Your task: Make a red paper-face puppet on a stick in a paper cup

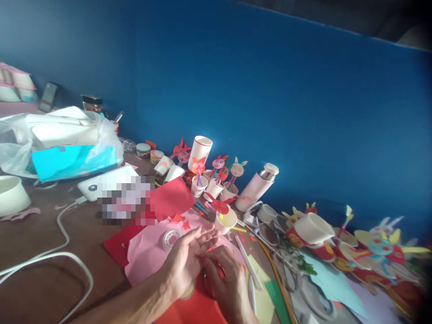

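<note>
My left hand (187, 256) is turned palm up with its fingers stretched out over pink paper (148, 258). My right hand (229, 281) reaches across to it, fingers bent and their tips at the left palm. Something small and red shows between the hands, too blurred to name. Dark, red-edged loops that look like scissors handles (207, 286) show around the right thumb; whether the hand holds them is unclear. Red paper (189, 312) lies underneath. A white tape roll (171, 239) is beside my left hand. A paper cup (226, 220) with a red paper shape stands just beyond the fingertips.
Paper cups with rabbit-like figures (237, 170) stand along the blue wall, near a pink thermos (254, 186). More decorated cups (312, 229) sit at right. A plastic bag (111, 135), a white power bank (97, 184) and its cable (62, 225) lie left.
</note>
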Demonstrator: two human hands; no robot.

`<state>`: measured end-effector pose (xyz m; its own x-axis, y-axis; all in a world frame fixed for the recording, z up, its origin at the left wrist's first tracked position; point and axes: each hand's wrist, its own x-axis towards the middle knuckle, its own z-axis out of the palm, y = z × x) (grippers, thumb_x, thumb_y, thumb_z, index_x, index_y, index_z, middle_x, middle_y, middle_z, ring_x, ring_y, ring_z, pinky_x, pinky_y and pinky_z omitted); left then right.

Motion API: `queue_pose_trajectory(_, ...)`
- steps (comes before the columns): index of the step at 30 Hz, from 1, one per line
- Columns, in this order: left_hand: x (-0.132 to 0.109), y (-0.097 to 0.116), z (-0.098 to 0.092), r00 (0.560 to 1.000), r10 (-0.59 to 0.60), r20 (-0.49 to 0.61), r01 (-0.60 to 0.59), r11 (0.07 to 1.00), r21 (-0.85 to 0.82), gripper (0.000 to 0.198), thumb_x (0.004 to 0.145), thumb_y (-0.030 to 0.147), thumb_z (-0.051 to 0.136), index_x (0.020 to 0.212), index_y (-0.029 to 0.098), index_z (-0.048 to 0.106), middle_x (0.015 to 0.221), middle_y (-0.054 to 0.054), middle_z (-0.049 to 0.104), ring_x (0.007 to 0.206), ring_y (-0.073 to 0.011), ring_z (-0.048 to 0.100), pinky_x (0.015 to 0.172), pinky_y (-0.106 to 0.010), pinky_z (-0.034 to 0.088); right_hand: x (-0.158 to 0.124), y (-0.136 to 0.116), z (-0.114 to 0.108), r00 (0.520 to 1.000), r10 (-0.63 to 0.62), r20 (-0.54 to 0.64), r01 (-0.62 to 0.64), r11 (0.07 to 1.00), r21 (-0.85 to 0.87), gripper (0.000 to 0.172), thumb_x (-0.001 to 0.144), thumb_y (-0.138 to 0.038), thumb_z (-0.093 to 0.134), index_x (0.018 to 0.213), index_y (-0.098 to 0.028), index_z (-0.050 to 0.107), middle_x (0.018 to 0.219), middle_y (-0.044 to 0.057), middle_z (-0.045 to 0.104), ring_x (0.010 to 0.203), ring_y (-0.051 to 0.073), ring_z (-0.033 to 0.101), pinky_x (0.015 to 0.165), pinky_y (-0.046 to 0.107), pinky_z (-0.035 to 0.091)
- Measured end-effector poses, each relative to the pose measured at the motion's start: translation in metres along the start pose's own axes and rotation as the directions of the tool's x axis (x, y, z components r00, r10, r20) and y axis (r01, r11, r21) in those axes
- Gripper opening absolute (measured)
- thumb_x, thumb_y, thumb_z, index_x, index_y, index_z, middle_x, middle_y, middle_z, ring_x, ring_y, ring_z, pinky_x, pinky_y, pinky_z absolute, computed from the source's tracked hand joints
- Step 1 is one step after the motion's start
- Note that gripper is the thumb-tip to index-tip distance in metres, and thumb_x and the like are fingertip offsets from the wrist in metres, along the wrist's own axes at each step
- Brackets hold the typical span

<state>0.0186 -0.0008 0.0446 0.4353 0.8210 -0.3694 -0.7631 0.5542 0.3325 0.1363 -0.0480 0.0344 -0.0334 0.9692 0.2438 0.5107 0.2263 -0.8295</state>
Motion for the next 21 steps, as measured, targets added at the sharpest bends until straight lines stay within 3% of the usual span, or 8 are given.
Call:
queue_pose_trajectory(2,-0.003,0.004,-0.002,0.999,0.02,-0.028,-0.018,0.995,0.093,0.02,0.082,0.018,0.053,0.1,0.011,0.059,0.098,-0.012,0.064,0.091,-0.0196,0.061,0.071,-0.027,0.048,0.001,-0.002,-0.001,0.971,0.237,0.031,-0.239,0.949,0.204,0.024,0.084,-0.036,0.053,0.072,-0.018,0.065,0.062,0.0,0.058,0.056,0.012,0.05,0.055,0.023,0.039)
queue_pose_trajectory(4,-0.009,0.008,-0.005,0.996,0.083,-0.045,-0.069,0.966,0.247,0.027,0.079,0.018,0.057,0.105,0.013,0.058,0.093,-0.008,0.064,0.087,-0.0173,0.06,0.07,-0.025,0.047,0.001,-0.001,-0.001,0.919,0.384,0.094,-0.388,0.828,0.404,0.031,0.082,-0.043,0.054,0.065,-0.017,0.059,0.053,-0.004,0.047,0.048,0.009,0.039,0.047,0.02,0.032)
queue_pose_trajectory(7,-0.02,0.013,-0.012,0.991,0.13,0.009,-0.12,0.876,0.468,0.04,0.071,0.023,0.067,0.11,0.016,0.058,0.083,-0.002,0.062,0.077,-0.0145,0.058,0.07,-0.024,0.044,0.0,0.002,0.001,0.895,0.404,0.19,-0.432,0.676,0.597,0.038,0.079,-0.046,0.058,0.057,-0.017,0.049,0.05,-0.007,0.038,0.046,0.006,0.029,0.044,0.019,0.023)
queue_pose_trajectory(10,-0.027,0.015,-0.018,0.987,0.141,0.078,-0.16,0.798,0.582,0.049,0.066,0.028,0.071,0.112,0.017,0.057,0.078,0.001,0.059,0.071,-0.0123,0.055,0.068,-0.023,0.042,-0.002,0.003,0.005,0.889,0.393,0.235,-0.444,0.612,0.654,0.038,0.08,-0.045,0.059,0.058,-0.016,0.047,0.048,-0.007,0.038,0.044,0.006,0.028,0.044,0.02,0.02)
queue_pose_trajectory(17,-0.023,0.013,-0.032,0.975,0.186,0.123,-0.217,0.674,0.706,0.049,0.066,0.023,0.066,0.113,0.014,0.054,0.072,0.002,0.053,0.061,-0.0093,0.047,0.058,-0.021,0.037,-0.005,-0.005,0.016,0.883,0.422,0.204,-0.45,0.641,0.622,0.04,0.074,-0.049,0.063,0.056,-0.015,0.049,0.046,-0.007,0.037,0.044,0.005,0.028,0.043,0.018,0.023)
queue_pose_trajectory(19,-0.025,0.015,-0.035,0.969,0.216,0.119,-0.232,0.633,0.739,0.048,0.068,0.021,0.063,0.114,0.014,0.052,0.071,0.002,0.052,0.059,-0.0088,0.045,0.055,-0.02,0.036,-0.008,-0.003,0.017,0.891,0.407,0.201,-0.445,0.699,0.56,0.036,0.075,-0.046,0.062,0.059,-0.015,0.054,0.049,-0.006,0.041,0.046,0.006,0.032,0.045,0.018,0.028)
queue_pose_trajectory(21,-0.028,0.019,-0.038,0.959,0.26,0.112,-0.246,0.572,0.782,0.047,0.069,0.02,0.061,0.115,0.015,0.052,0.071,0.002,0.053,0.059,-0.0095,0.045,0.055,-0.021,0.035,-0.012,0.003,0.012,0.919,0.355,0.171,-0.394,0.819,0.416,0.031,0.077,-0.043,0.059,0.065,-0.015,0.061,0.052,-0.003,0.048,0.048,0.008,0.041,0.047,0.019,0.034)
